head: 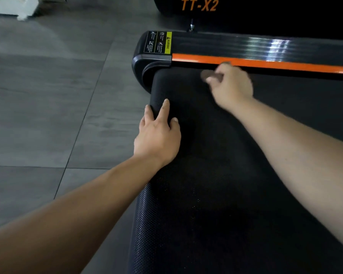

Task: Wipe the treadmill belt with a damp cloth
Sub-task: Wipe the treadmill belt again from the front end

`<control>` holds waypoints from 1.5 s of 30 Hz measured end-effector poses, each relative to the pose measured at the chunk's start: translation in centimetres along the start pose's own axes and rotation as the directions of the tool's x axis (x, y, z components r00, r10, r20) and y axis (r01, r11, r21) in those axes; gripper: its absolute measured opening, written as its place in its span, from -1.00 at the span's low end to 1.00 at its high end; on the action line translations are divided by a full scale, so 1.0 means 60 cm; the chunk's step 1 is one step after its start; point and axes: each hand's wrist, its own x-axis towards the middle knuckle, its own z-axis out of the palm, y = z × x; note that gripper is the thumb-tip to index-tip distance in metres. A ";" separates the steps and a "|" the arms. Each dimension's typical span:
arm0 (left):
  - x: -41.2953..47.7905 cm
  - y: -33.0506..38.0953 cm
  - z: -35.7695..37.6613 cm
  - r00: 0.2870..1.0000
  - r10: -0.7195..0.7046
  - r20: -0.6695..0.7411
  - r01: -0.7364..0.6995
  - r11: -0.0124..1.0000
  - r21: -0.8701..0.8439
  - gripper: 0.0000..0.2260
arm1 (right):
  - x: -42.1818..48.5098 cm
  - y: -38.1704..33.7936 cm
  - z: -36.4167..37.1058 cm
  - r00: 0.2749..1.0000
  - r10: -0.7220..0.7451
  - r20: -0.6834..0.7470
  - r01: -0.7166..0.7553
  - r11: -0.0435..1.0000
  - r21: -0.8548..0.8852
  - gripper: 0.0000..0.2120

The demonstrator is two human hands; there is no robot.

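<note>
- Head view: the left hand [156, 133] lies palm down on the rounded end of the black treadmill belt [216, 184]. Its fingers are fairly straight and spread, and the thumb rests on the belt's top face. It grips nothing and only presses on the textured rubber.
- The right hand [231, 86] is ahead of the left hand and to its right, low over the belt's far edge. It is blurred, but its fingers are curled in.
- A small brownish cloth [211, 75] sticks out from the right hand's fingers on the side nearer the belt's end, so this hand holds the cloth bunched up. Whether the cloth touches the belt is hard to tell through the blur.
- Just beyond the right hand's knuckles runs the side rail [285, 48], glossy black with an orange stripe [285, 66] along its near edge. The hand overlaps that stripe slightly.
- Ahead of the left hand's fingertips, a black end cap [145, 66] closes the rail where the belt curves under.
- Above the cap sits a warning label [159, 42], yellow and black, its small print unreadable.
- Further beyond the right hand, orange lettering "TT-X2" [199, 4] shows on a dark housing.
- To the left of the left hand is a grey tiled floor [48, 95].
- A blurred white object [14, 6] lies on the floor far ahead of the left hand, to its left.
- Both bare forearms reach in from the near edge, the right one crossing over the belt.
</note>
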 end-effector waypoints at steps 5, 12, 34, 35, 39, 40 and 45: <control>0.001 -0.003 0.001 1.000 0.003 -0.003 -0.003 1.000 -0.018 -0.49 | 0.005 0.036 -0.031 1.000 -0.011 0.023 0.012 0.999 -0.032 -0.80; -0.001 0.000 -0.001 1.000 -0.005 0.008 0.005 1.000 0.001 -0.49 | -0.050 0.009 -0.018 0.991 -0.114 0.072 0.113 0.993 0.027 -0.80; -0.062 -0.013 -0.005 0.997 0.067 0.030 -0.066 0.997 -0.032 -0.48 | -0.198 0.018 -0.078 0.989 -0.129 0.069 0.129 0.992 0.001 -0.79; -0.078 -0.013 -0.005 0.997 0.071 0.041 -0.071 0.997 -0.007 -0.47 | -0.231 0.014 -0.084 0.972 -0.204 0.119 0.200 0.979 0.043 -0.81; -0.163 -0.020 0.000 0.987 0.099 0.127 -0.117 0.983 0.143 -0.43 | -0.228 0.061 -0.111 0.974 -0.212 0.079 0.218 0.973 -0.078 -0.77; -0.186 -0.023 0.002 0.982 0.113 0.148 -0.140 0.974 0.179 -0.42 | -0.208 0.078 -0.118 0.993 -0.111 0.033 0.114 0.988 -0.103 -0.75; -0.266 -0.034 0.011 0.973 0.108 0.205 -0.166 0.943 0.289 -0.41 | -0.284 0.030 -0.112 0.995 -0.092 0.032 0.093 0.995 -0.031 -0.76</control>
